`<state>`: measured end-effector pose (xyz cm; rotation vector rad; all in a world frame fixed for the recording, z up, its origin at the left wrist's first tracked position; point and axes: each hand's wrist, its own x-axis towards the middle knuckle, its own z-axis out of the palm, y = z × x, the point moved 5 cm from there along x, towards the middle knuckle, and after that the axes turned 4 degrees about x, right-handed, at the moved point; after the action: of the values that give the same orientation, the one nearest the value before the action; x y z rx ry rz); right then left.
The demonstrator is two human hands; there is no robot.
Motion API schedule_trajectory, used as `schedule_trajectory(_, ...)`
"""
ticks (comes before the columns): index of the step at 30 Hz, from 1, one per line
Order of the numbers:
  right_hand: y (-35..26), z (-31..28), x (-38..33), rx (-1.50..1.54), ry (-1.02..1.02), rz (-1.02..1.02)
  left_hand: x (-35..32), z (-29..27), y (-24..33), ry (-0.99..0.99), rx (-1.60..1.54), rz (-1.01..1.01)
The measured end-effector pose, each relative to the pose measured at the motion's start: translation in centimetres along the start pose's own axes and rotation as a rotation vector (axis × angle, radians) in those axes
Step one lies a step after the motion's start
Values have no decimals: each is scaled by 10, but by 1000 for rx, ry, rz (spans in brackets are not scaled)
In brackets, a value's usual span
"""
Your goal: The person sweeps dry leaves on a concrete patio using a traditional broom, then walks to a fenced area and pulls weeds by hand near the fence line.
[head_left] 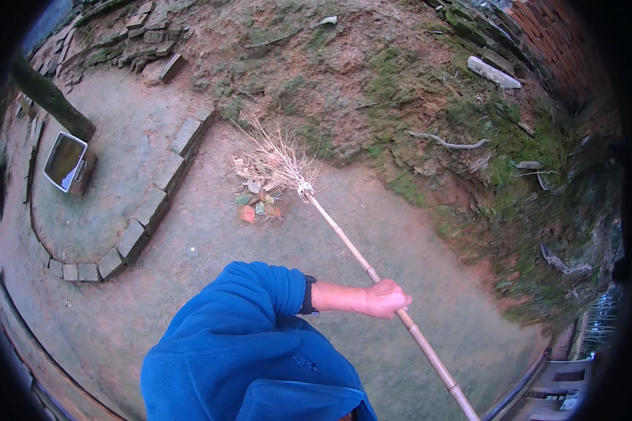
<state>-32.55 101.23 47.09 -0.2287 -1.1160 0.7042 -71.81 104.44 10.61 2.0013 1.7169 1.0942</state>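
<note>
My left hand (387, 299) is closed around the bamboo handle (344, 240) of a twig broom, its arm in a blue fleece sleeve (249, 337) with a dark band at the wrist. The handle slants from the lower right up to the broom's head of thin, pale twigs (281, 158), bound with a whitish tie. Under and beside the twigs lies a small heap of dry leaves (260, 203), brown, green and reddish. The twigs cover part of the heap. My right hand is out of the picture.
A low brick edging (147, 210) curves round a raised patch at left, where a rectangular white-rimmed container (67, 165) stands by a tree trunk (53, 98). Beyond the broom rises a mossy earth bank (400, 91) with roots and a pale block (493, 72). Stacked bricks (147, 31) lie far left.
</note>
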Motion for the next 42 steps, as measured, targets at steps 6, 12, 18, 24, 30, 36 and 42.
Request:
schedule_trajectory(6,43,-41,-70,-611,194,-131,-10,46,-77,-184,146,-122)
schedule_trajectory(12,-1,-162,46,-581,438,-100,-19,34,-2,-97,79,28)
schedule_trajectory(18,190,-277,76,-277,121,285,-100,34,-40,-477,129,-472)
schedule_trajectory(24,483,-215,-65,-319,-35,1041,-294,71,0,-340,183,-1154)
schedule_trajectory(30,571,-87,-315,-567,-1045,1615,-476,147,171,-177,-225,-1715)
schedule_trajectory(36,550,24,-505,-518,-1798,1209,-576,260,331,176,-374,-2098)
schedule_trajectory(42,388,300,-510,94,-1964,-63,-692,350,390,711,-567,-2274)
